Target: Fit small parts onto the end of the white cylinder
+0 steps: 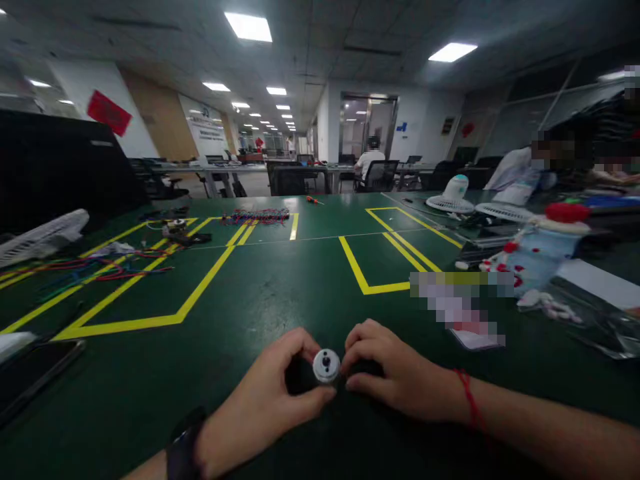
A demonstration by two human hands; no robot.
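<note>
A small round silver motor [326, 367], its end face toward me with a dark centre and small holes, sits between the thumb and fingers of my left hand [273, 387]. My right hand [393, 370] is curled at the motor's right side, with thumb and fingertips drawn together close against its edge. Whatever those right fingertips pinch, if anything, is too small to make out. Both hands are low over the green table [280, 293]. A dark band circles my left wrist and a red string my right.
Yellow tape [207, 280] marks outlines on the table. Loose wires [115, 267] lie left, a wire bundle [257, 215] and screwdriver [314, 200] farther back. A phone [40, 373] lies left; fans [450, 200] and a light-blue figure [545, 247] stand right. People sit beyond.
</note>
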